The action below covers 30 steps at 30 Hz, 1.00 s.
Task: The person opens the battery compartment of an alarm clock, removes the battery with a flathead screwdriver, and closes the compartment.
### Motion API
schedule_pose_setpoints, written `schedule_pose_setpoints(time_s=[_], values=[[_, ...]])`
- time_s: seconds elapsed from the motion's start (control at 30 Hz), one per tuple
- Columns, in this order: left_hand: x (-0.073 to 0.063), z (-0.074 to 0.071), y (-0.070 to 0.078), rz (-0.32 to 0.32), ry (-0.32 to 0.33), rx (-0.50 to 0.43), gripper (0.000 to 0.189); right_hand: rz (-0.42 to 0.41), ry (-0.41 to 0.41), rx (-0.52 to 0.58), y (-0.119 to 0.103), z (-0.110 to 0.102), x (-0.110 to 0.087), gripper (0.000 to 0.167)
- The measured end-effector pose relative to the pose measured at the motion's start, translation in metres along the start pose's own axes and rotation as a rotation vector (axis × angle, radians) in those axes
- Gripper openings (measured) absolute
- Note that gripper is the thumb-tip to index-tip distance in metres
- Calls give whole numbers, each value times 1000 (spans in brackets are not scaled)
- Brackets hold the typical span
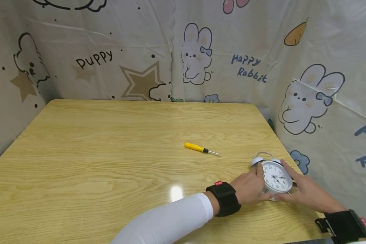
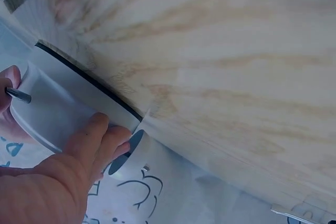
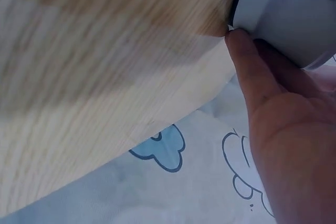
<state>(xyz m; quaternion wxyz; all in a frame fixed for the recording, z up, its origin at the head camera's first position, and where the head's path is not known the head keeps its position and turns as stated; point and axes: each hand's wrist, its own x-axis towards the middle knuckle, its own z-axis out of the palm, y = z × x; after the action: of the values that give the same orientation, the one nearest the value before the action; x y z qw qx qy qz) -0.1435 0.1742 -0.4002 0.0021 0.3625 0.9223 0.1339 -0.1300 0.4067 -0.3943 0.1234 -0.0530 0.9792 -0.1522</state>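
Head view: L hand (image 1: pixel 250 187) and R hand (image 1: pixel 309 193) partly curled, hold white alarm clock (image 1: pixel 277 177) betw. them, near R edge of table (image 1: pixel 109 152). Prob. risk: smooth casing (image 2: pixel 58 108) may slip if one hand loosens, then clock could tip over edge.

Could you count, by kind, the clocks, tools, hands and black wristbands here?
Clocks: 1, white alarm clock
Tools: 1, yellow-handled screwdriver
Hands: 2, left hand and right hand
Black wristbands: 2, left band and right band
Total: 6
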Motion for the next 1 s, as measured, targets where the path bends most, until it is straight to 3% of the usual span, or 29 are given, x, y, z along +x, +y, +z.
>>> schedule_pose_setpoints(time_s=[0.13,0.47,1.0], values=[[-1,-1,-2,5,-6,19,93,7,1,-28,-3,0,0,137],[-7,-9,-7,-13,-90,-14,96,-50,12,-16,-13,3,-2,134],[-21,-11,-23,37,-21,-50,94,-92,39,-15,-37,11,1,140]])
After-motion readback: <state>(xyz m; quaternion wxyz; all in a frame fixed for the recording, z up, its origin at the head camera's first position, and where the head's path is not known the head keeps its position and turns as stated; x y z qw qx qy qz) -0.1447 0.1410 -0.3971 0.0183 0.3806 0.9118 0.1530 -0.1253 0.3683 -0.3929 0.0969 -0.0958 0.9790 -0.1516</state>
